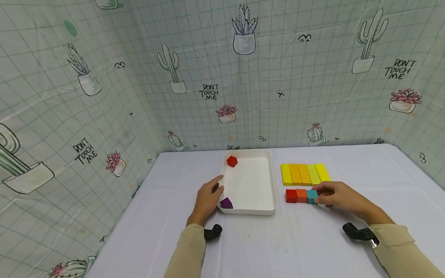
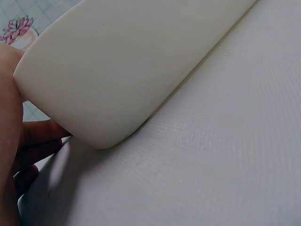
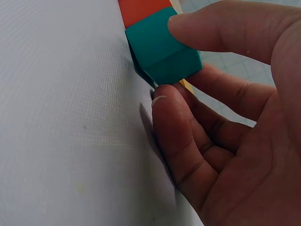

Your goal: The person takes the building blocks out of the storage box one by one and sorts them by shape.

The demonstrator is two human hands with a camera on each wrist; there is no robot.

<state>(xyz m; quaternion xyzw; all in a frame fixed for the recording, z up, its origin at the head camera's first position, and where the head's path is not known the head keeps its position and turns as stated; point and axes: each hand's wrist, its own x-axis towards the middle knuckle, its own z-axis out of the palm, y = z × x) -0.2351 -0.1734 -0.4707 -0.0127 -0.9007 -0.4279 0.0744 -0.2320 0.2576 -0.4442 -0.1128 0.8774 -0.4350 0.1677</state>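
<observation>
My right hand [image 1: 338, 197] pinches a teal cube [image 3: 162, 47] between thumb and fingers, at the right end of a short row. Left of that cube, an orange cube [image 1: 301, 195] and a red cube [image 1: 291, 195] stand side by side. My left hand [image 1: 206, 199] holds the left side of a shallow white tray [image 1: 248, 212], thumb at the rim and fingers against the outer wall in the left wrist view. Inside the tray lie a purple angular block [image 1: 226, 203] by the near left corner and a red many-sided block [image 1: 231, 161] at the far left.
Behind the cubes, several yellow and orange flat blocks [image 1: 304, 174] lie side by side. A white cloth covers the table [image 1: 257, 247]. Patterned sheets [image 1: 278, 116] hang behind the table and along its left side.
</observation>
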